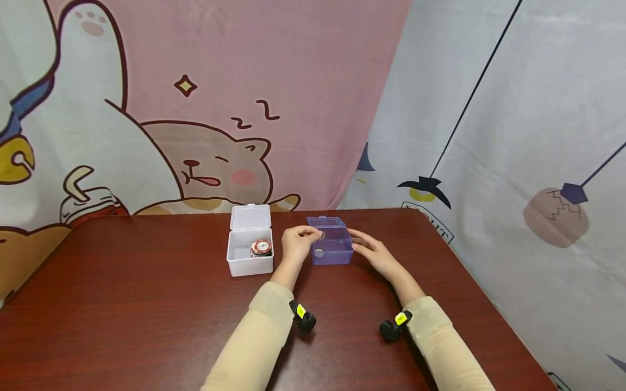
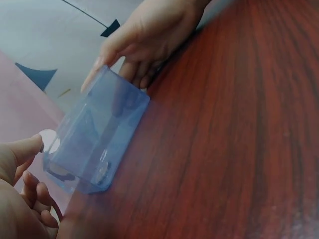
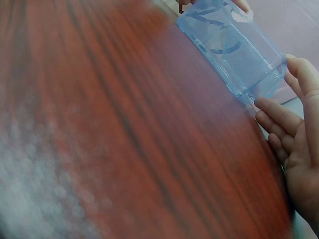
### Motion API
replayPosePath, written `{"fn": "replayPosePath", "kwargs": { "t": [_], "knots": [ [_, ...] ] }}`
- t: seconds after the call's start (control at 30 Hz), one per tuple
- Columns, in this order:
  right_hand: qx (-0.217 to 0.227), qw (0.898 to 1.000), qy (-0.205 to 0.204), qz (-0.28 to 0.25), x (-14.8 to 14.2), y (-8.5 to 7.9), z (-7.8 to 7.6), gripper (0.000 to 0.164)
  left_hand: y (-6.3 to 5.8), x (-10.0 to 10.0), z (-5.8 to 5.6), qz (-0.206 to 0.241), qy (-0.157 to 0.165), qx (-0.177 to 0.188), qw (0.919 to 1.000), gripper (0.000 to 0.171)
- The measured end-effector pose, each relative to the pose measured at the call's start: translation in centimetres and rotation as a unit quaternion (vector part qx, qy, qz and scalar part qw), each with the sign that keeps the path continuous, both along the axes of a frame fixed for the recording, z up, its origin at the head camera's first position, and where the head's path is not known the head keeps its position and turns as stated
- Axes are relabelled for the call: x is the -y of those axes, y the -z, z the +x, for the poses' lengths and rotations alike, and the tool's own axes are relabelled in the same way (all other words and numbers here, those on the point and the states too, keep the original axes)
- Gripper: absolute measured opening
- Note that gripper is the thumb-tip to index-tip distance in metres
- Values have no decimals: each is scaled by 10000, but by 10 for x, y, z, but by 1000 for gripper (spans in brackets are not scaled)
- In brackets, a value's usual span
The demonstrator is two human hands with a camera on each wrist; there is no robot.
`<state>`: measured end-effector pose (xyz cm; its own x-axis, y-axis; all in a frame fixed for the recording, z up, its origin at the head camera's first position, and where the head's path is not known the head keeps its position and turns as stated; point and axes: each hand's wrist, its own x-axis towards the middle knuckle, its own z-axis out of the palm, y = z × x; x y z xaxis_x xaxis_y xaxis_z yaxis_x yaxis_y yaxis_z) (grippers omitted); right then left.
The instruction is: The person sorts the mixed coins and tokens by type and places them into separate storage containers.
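My left hand pinches a round silvery coin between thumb and fingertip, at the rim of a translucent blue-purple box. The box stands on the table with its lid tipped back. Another round coin lies inside, near the left end. My right hand touches the box's right end with its fingertips, the fingers fairly straight. In the right wrist view, the thumb is at the upper corner and the other fingers are lower down.
Left of the blue box stands a white box with its lid raised. Inside it lie red-and-white poker chips, stacked at the right. The dark red-brown table ends at a patterned cloth behind.
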<state>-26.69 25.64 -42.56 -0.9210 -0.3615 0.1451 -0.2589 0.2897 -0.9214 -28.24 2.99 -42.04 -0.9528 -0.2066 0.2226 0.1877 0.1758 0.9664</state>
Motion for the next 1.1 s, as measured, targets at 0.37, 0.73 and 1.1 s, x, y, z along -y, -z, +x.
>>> {"fn": "replayPosePath", "kwargs": {
  "t": [0.37,0.73,1.1],
  "knots": [
    [-2,10000,-40,-36,-1,2,0,48,10,-3,-5,-108,-128,181,9997,8],
    [-50,10000,-41,-15,-1,3,-1,48,13,-2,-3,-95,-82,68,9999,9],
    [-55,10000,-20,-9,0,2,-2,48,5,1,7,-1,232,-26,9997,17]
  ]
}}
